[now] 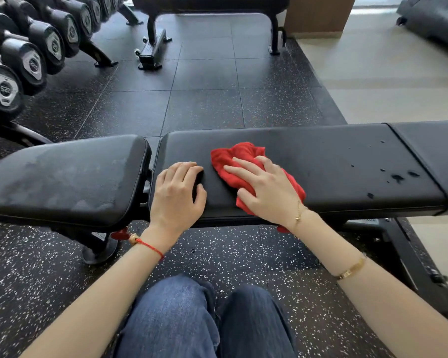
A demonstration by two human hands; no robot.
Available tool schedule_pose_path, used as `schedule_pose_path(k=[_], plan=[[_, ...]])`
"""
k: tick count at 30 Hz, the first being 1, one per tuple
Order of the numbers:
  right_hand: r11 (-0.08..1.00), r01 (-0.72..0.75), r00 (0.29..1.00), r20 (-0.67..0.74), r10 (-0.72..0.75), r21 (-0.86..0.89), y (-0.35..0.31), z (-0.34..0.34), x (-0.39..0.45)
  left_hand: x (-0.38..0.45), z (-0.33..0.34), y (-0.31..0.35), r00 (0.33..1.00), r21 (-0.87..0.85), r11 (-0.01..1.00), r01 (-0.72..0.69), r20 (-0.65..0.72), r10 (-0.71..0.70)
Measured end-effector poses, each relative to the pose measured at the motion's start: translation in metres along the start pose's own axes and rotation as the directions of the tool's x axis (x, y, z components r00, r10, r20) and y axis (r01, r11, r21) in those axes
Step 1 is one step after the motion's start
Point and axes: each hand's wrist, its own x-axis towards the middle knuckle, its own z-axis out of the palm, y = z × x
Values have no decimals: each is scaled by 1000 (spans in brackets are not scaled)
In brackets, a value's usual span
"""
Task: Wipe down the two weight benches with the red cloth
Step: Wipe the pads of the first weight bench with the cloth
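Observation:
A black padded weight bench (334, 161) runs across the view in front of me, with a separate seat pad (62, 177) at its left end. My right hand (267, 189) lies flat on a crumpled red cloth (233, 158), pressing it onto the long pad. My left hand (177, 192) rests on the same pad just left of the cloth, fingers curled and holding nothing. Dark wet droplets (396, 177) dot the pad to the right. A second black bench (210, 3) stands farther away at the top of the view.
A rack of black dumbbells (31, 58) lines the left side. The floor is black speckled rubber tile (204, 104), meeting pale flooring (388, 81) on the right. My knees in blue jeans (186, 321) are just below the bench. The bench's base frame (409, 254) extends at lower right.

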Motion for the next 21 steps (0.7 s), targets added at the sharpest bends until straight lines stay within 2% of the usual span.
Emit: schedule_pose_path(k=[3,6,8,10,13,16,19,21], plan=[[999,-46,998,-36,46,-7,34,-10,-12,0,0,1,1000,9,1000,-7,-11,7],[975,-220,975,-47,218,-37,66,-18,15,0,1,2,1000,26,1000,-1,-15,2],[955,-293,955,-51,291,-49,64,-19,38,-1,1,3,1000,38,999,-3,-20,4],[968,-244,970,-37,242,-60,43,-11,51,-1,1,3,1000,47,999,1,-24,1],[995,-79,997,5,79,-58,3,5,39,1,2,3,1000,48,999,10,-25,-9],[1000,20,1000,1,-20,-21,-2,3,7,1,2,2,1000,40,999,7,-26,-6],[1000,18,998,-55,-18,-14,20,-6,-18,1,3,1,999,42,999,-2,-35,4],[998,-65,993,-96,63,-21,43,-12,-19,0,4,2,999,46,999,-5,-39,7]])
